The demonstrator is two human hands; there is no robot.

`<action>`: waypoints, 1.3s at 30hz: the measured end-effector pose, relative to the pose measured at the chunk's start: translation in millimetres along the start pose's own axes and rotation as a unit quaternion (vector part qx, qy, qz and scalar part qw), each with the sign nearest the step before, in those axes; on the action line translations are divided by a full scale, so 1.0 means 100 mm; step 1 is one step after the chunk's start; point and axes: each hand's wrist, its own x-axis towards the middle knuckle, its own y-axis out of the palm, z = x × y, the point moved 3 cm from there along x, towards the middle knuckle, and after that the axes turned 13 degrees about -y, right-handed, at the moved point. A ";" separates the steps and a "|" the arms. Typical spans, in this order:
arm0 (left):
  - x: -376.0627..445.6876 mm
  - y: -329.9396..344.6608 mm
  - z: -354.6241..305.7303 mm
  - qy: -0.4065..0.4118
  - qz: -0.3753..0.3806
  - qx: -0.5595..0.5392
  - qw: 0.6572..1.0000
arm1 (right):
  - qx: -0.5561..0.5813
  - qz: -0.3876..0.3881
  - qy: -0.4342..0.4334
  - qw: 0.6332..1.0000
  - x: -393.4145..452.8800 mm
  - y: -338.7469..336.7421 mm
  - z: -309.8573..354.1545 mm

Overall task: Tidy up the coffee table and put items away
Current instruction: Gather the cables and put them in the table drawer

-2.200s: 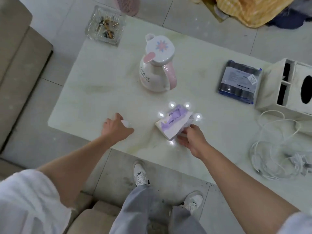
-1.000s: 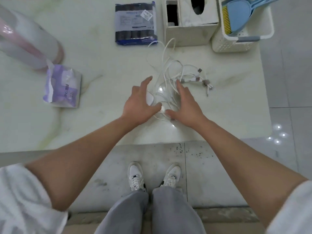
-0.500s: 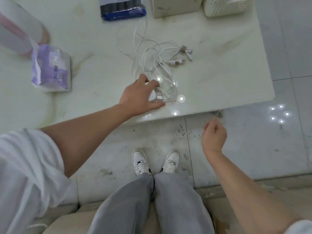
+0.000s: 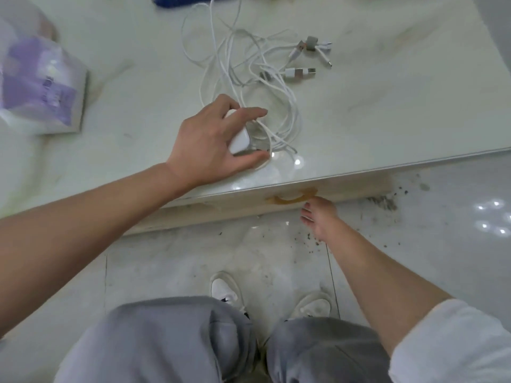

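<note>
A tangle of white charging cables (image 4: 249, 64) lies on the pale marble coffee table (image 4: 387, 106), its plugs spread toward the right. My left hand (image 4: 213, 145) is closed around a white charger block (image 4: 240, 140) at the near end of the tangle, close to the table's front edge. Below that edge my right hand (image 4: 318, 217) reaches up to a brass drawer handle (image 4: 293, 199) on the table's front face; its fingertips touch the handle's right end, fingers apart.
A purple tissue pack (image 4: 41, 87) sits at the left of the table. A dark blue packet (image 4: 188, 0) shows at the top edge. The tiled floor (image 4: 414, 244) beside my white shoes (image 4: 226, 291) carries scattered dirt specks.
My right hand has left the cables, dropped below the table edge and moved up to the drawer handle. My left hand stays on the charger block. The view has tilted downward.
</note>
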 end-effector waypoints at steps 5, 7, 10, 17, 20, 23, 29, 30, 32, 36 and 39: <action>-0.03 0.04 -0.01 -0.002 -0.022 -0.003 1.000 | 0.046 0.012 -0.031 0.998 0.32 0.13 -0.24; -0.08 0.05 -0.01 -0.010 -0.034 -0.005 0.999 | 0.074 0.045 -0.044 0.995 0.38 0.21 -0.34; -0.14 0.06 -0.05 -0.031 -0.049 -0.012 0.998 | 0.073 0.048 -0.050 0.995 0.40 0.29 -0.46; -0.18 0.00 -0.08 -0.032 -0.034 -0.002 0.999 | -0.004 0.018 -0.011 1.000 -0.04 -0.05 -0.91; -0.18 0.00 -0.10 -0.036 -0.035 -0.002 0.999 | -0.043 0.018 0.033 0.998 -0.19 -0.22 -1.10; -0.19 0.01 -0.09 -0.036 -0.039 -0.006 0.999 | -0.093 0.022 0.041 0.995 -0.39 -0.30 -1.19; -0.23 0.00 -0.11 -0.034 -0.026 0.012 0.999 | -0.355 0.119 -0.012 0.927 -0.88 -0.36 -0.99; -0.24 0.00 -0.12 -0.032 -0.022 0.015 0.999 | -0.416 0.159 -0.054 0.894 -0.96 -0.33 -0.89; -0.22 -0.03 -0.13 -0.023 -0.006 0.029 0.999 | -0.450 0.252 -0.139 0.845 -1.18 -0.16 -0.60; -0.27 -0.10 -0.11 0.001 0.074 0.050 0.996 | -0.403 0.314 -0.316 0.800 -1.40 0.12 -0.05; -0.33 -0.13 -0.12 0.019 0.102 0.059 0.993 | -0.516 0.261 -0.336 0.743 -1.17 -0.01 -0.05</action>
